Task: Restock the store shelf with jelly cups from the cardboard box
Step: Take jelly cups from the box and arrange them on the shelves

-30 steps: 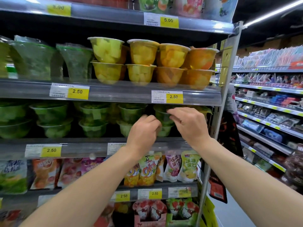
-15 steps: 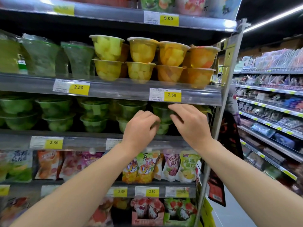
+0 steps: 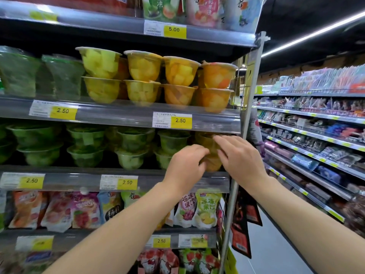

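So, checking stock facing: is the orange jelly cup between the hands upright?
Upright: the orange jelly cup stands rim-up on the shelf edge, stacked on another.

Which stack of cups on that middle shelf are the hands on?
The yellow-orange stack at the shelf's right end, between the left hand and right hand. Every other stack there is green.

Ceiling strip light (image 3: 314, 34) (glaring), perhaps grey floor (image 3: 276, 252)

- top shelf rail: yellow price tag (image 3: 174, 29) reads "5.00"
- second rail: two tags "2.50", left tag (image 3: 62, 111) and right tag (image 3: 180, 121)
- third rail: "2.50" twice (image 3: 32, 180) (image 3: 127, 182)
- bottom rail tag (image 3: 161, 241): "2.50"
- fine print on tags illegible
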